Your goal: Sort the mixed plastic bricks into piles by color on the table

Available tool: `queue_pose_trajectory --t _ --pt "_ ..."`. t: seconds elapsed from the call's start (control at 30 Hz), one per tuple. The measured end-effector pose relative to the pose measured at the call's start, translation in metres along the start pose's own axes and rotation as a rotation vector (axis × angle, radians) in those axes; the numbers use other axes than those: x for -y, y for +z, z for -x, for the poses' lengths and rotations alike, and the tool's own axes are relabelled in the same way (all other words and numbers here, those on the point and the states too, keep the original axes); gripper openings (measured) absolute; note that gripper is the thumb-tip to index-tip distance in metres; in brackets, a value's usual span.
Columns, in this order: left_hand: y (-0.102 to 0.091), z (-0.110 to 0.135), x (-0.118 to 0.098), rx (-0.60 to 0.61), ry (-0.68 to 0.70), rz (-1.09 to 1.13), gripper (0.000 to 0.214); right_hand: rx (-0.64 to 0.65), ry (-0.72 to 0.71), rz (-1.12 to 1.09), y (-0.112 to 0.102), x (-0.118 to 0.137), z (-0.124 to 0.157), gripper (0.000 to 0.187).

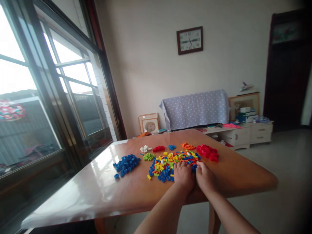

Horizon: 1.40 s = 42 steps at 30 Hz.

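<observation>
A mixed pile of toy building bricks [165, 162] in yellow, blue, green, orange and white lies near the front of the table. Over its near right part rests my left hand [184, 175], palm down, with its fingers laid apart on the bricks. My right hand [204, 175] is beside it, at the pile's right edge. Its fingers are curled together, and whatever they hold is hidden. Sorted around the pile are blue bricks [126, 164], green bricks [149, 157], white bricks [145, 149], red bricks [158, 149], a small blue group [172, 147], orange bricks [188, 146] and larger red pieces [207, 152].
The brown table [136, 193] has a glossy top and a rounded right corner. Glass windows [75, 81] stand on the left. Behind the table are a low white cabinet [262, 133], a cloth-covered object [195, 109] and a wall clock [189, 40].
</observation>
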<state>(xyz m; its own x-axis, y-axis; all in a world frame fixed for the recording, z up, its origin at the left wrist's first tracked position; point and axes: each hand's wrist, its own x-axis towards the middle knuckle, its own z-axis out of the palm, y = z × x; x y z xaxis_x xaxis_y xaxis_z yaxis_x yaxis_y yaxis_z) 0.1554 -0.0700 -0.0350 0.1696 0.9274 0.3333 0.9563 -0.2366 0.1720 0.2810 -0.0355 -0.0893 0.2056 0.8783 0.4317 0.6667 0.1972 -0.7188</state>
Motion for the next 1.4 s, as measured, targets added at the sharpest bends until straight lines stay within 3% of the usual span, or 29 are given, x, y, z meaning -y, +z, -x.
queue_pose_trajectory --t 0.3,0.57,0.8,0.93,1.1,1.23,1.4 --pt "0.009 -0.001 0.002 -0.053 0.034 0.04 0.036 -0.002 -0.018 0.024 -0.004 0.004 0.002 0.034" --pt "0.011 -0.003 0.004 -0.111 0.041 0.061 0.02 -0.076 0.038 -0.092 -0.002 0.002 0.0 0.039" --pt "-0.002 0.002 0.015 -0.258 -0.006 0.178 0.025 -0.049 0.016 -0.08 -0.007 0.003 0.001 0.041" --pt "-0.019 0.014 0.055 -0.347 -0.089 0.252 0.022 -0.036 0.016 -0.059 -0.006 -0.002 0.002 0.041" --pt "-0.044 0.045 0.145 -0.327 -0.398 0.154 0.015 -0.036 -0.011 -0.091 -0.002 -0.01 0.001 0.04" --pt "-0.063 0.077 0.215 -0.306 -0.564 0.081 0.015 -0.003 -0.019 -0.067 0.004 -0.017 -0.001 0.038" --pt "-0.079 0.105 0.264 -0.311 -0.684 0.027 0.023 0.011 -0.021 -0.048 0.012 -0.027 -0.004 0.039"
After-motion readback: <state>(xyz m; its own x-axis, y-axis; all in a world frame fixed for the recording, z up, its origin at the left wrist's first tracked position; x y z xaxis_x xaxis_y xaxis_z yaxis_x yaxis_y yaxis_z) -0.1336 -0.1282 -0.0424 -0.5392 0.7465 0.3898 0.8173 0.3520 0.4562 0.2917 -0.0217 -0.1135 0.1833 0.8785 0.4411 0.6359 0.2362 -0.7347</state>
